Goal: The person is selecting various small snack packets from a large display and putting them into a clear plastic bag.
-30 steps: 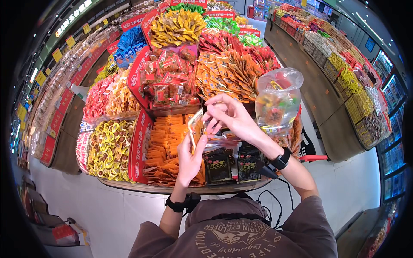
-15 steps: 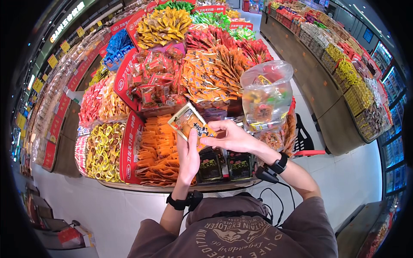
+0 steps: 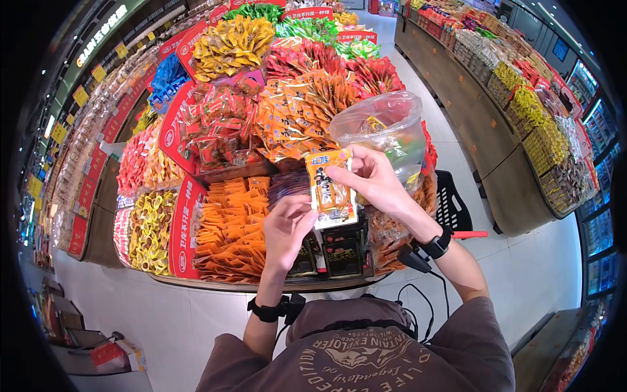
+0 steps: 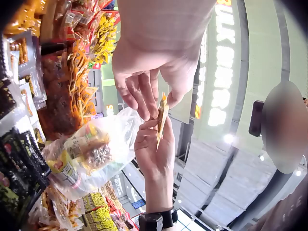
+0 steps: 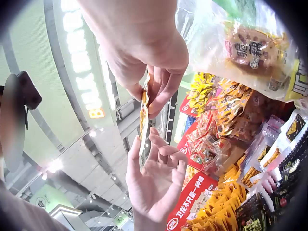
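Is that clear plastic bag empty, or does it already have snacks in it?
Partly filled: the clear plastic bag shows several colourful snack packets through its film, with slack room above them.

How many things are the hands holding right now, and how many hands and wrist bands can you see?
Hands: 2, left hand and right hand
Snack packets held: 1, snack packet
Clear plastic bags held: 1, plastic bag
Black wrist bands: 2, left band, right band
Total: 6
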Available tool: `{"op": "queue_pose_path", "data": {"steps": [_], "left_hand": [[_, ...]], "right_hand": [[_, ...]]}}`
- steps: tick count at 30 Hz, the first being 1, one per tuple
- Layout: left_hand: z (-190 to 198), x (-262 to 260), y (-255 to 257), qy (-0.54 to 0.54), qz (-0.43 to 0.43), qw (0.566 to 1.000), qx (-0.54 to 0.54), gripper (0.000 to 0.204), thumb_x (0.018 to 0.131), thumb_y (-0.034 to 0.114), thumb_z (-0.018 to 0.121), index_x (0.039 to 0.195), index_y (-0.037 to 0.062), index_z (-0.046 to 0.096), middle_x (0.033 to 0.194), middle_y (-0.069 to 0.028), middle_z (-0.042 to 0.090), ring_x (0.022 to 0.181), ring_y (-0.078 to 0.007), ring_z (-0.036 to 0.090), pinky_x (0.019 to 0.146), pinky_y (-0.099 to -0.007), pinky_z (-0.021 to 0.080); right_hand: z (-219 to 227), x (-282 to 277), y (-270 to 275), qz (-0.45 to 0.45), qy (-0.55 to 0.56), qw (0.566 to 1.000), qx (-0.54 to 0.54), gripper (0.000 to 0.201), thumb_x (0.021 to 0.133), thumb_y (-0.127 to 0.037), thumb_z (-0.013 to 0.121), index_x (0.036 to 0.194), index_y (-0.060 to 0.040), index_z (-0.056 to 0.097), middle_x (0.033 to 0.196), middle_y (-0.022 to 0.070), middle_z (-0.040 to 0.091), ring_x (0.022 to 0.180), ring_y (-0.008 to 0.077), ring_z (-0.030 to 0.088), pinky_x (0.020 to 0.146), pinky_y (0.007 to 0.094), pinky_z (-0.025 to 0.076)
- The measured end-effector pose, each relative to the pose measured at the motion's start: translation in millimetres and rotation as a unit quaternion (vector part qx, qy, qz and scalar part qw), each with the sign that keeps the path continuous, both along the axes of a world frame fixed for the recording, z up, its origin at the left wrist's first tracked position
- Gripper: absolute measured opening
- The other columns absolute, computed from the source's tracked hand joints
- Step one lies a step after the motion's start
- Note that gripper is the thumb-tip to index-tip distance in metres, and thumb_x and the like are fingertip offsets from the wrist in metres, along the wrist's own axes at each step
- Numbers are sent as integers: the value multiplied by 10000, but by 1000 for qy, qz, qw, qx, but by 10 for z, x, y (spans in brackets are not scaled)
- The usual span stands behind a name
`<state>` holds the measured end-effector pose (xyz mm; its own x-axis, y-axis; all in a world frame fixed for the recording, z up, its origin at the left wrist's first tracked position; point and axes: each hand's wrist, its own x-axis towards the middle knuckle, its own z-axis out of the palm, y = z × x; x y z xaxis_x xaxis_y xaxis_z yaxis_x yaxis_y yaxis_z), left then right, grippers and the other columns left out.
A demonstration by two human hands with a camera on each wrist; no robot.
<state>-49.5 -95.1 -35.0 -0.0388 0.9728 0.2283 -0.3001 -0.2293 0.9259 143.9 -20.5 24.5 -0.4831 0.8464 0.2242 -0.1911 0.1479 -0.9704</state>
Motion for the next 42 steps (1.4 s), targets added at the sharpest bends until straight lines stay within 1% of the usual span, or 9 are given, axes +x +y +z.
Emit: {"op": "queue_pose_path", "data": {"steps": [7,13,18,23,25,32,35,39,42], "left_hand": [[134,379,3,59,-28,998,21,233,898,-25,636,1126,-28,587,955,-49,665,876,-76,589,768,-243,467],[206,736,93,48,2,999,2,102,891,14,688,973,-3,629,935,-18,678,816,-43,594,725,-203,464],[291,915,135,28,51,997,46,117,903,9,670,1000,-26,614,948,-48,685,834,-54,612,734,-211,492],[368,1172,141,40,65,995,56,159,908,0,660,1053,-48,615,997,-86,684,895,-105,641,769,-265,575],[365,1286,149,50,69,994,61,158,906,1,664,1052,-47,626,996,-82,682,897,-106,640,773,-263,567],[246,1572,129,74,87,992,60,155,899,9,682,1041,-50,661,970,-59,679,901,-95,631,796,-249,522],[249,1599,126,99,90,989,61,180,899,17,686,1063,-51,662,964,-58,682,894,-92,633,805,-245,513],[353,1703,102,90,92,991,40,194,906,22,680,1082,-59,661,987,-64,690,896,-94,636,825,-243,505],[410,1781,112,42,68,997,20,204,920,35,667,1096,-67,658,1012,-71,696,901,-91,638,839,-239,499]], "right_hand": [[55,308,24,11,16,1000,3,233,927,-126,689,1107,4,616,996,43,717,866,43,632,768,227,508],[100,543,-42,8,23,999,32,254,945,-152,672,1137,-5,593,977,27,711,853,43,623,773,239,506],[129,873,-69,12,21,999,-25,237,949,-182,667,1088,-9,583,819,0,657,712,19,588,568,199,493],[121,1164,-70,28,-12,1000,3,194,938,-157,676,1048,-14,605,837,3,665,717,30,600,572,204,514],[133,1281,-65,-2,-35,999,23,184,934,-159,682,1042,-26,615,846,-2,670,727,32,606,572,202,513],[93,1614,-24,22,-50,998,10,183,925,-169,697,1014,-25,627,861,4,676,731,39,611,593,219,521],[106,1668,7,39,-45,998,4,201,923,-149,698,1050,-23,608,852,11,676,715,50,614,597,221,513],[83,1726,46,42,-5,999,3,353,931,-116,679,1217,-28,492,802,22,664,677,66,615,586,218,499],[125,1772,45,47,17,998,-26,425,939,-94,660,1286,-33,422,766,19,654,617,68,606,571,215,486]]}}
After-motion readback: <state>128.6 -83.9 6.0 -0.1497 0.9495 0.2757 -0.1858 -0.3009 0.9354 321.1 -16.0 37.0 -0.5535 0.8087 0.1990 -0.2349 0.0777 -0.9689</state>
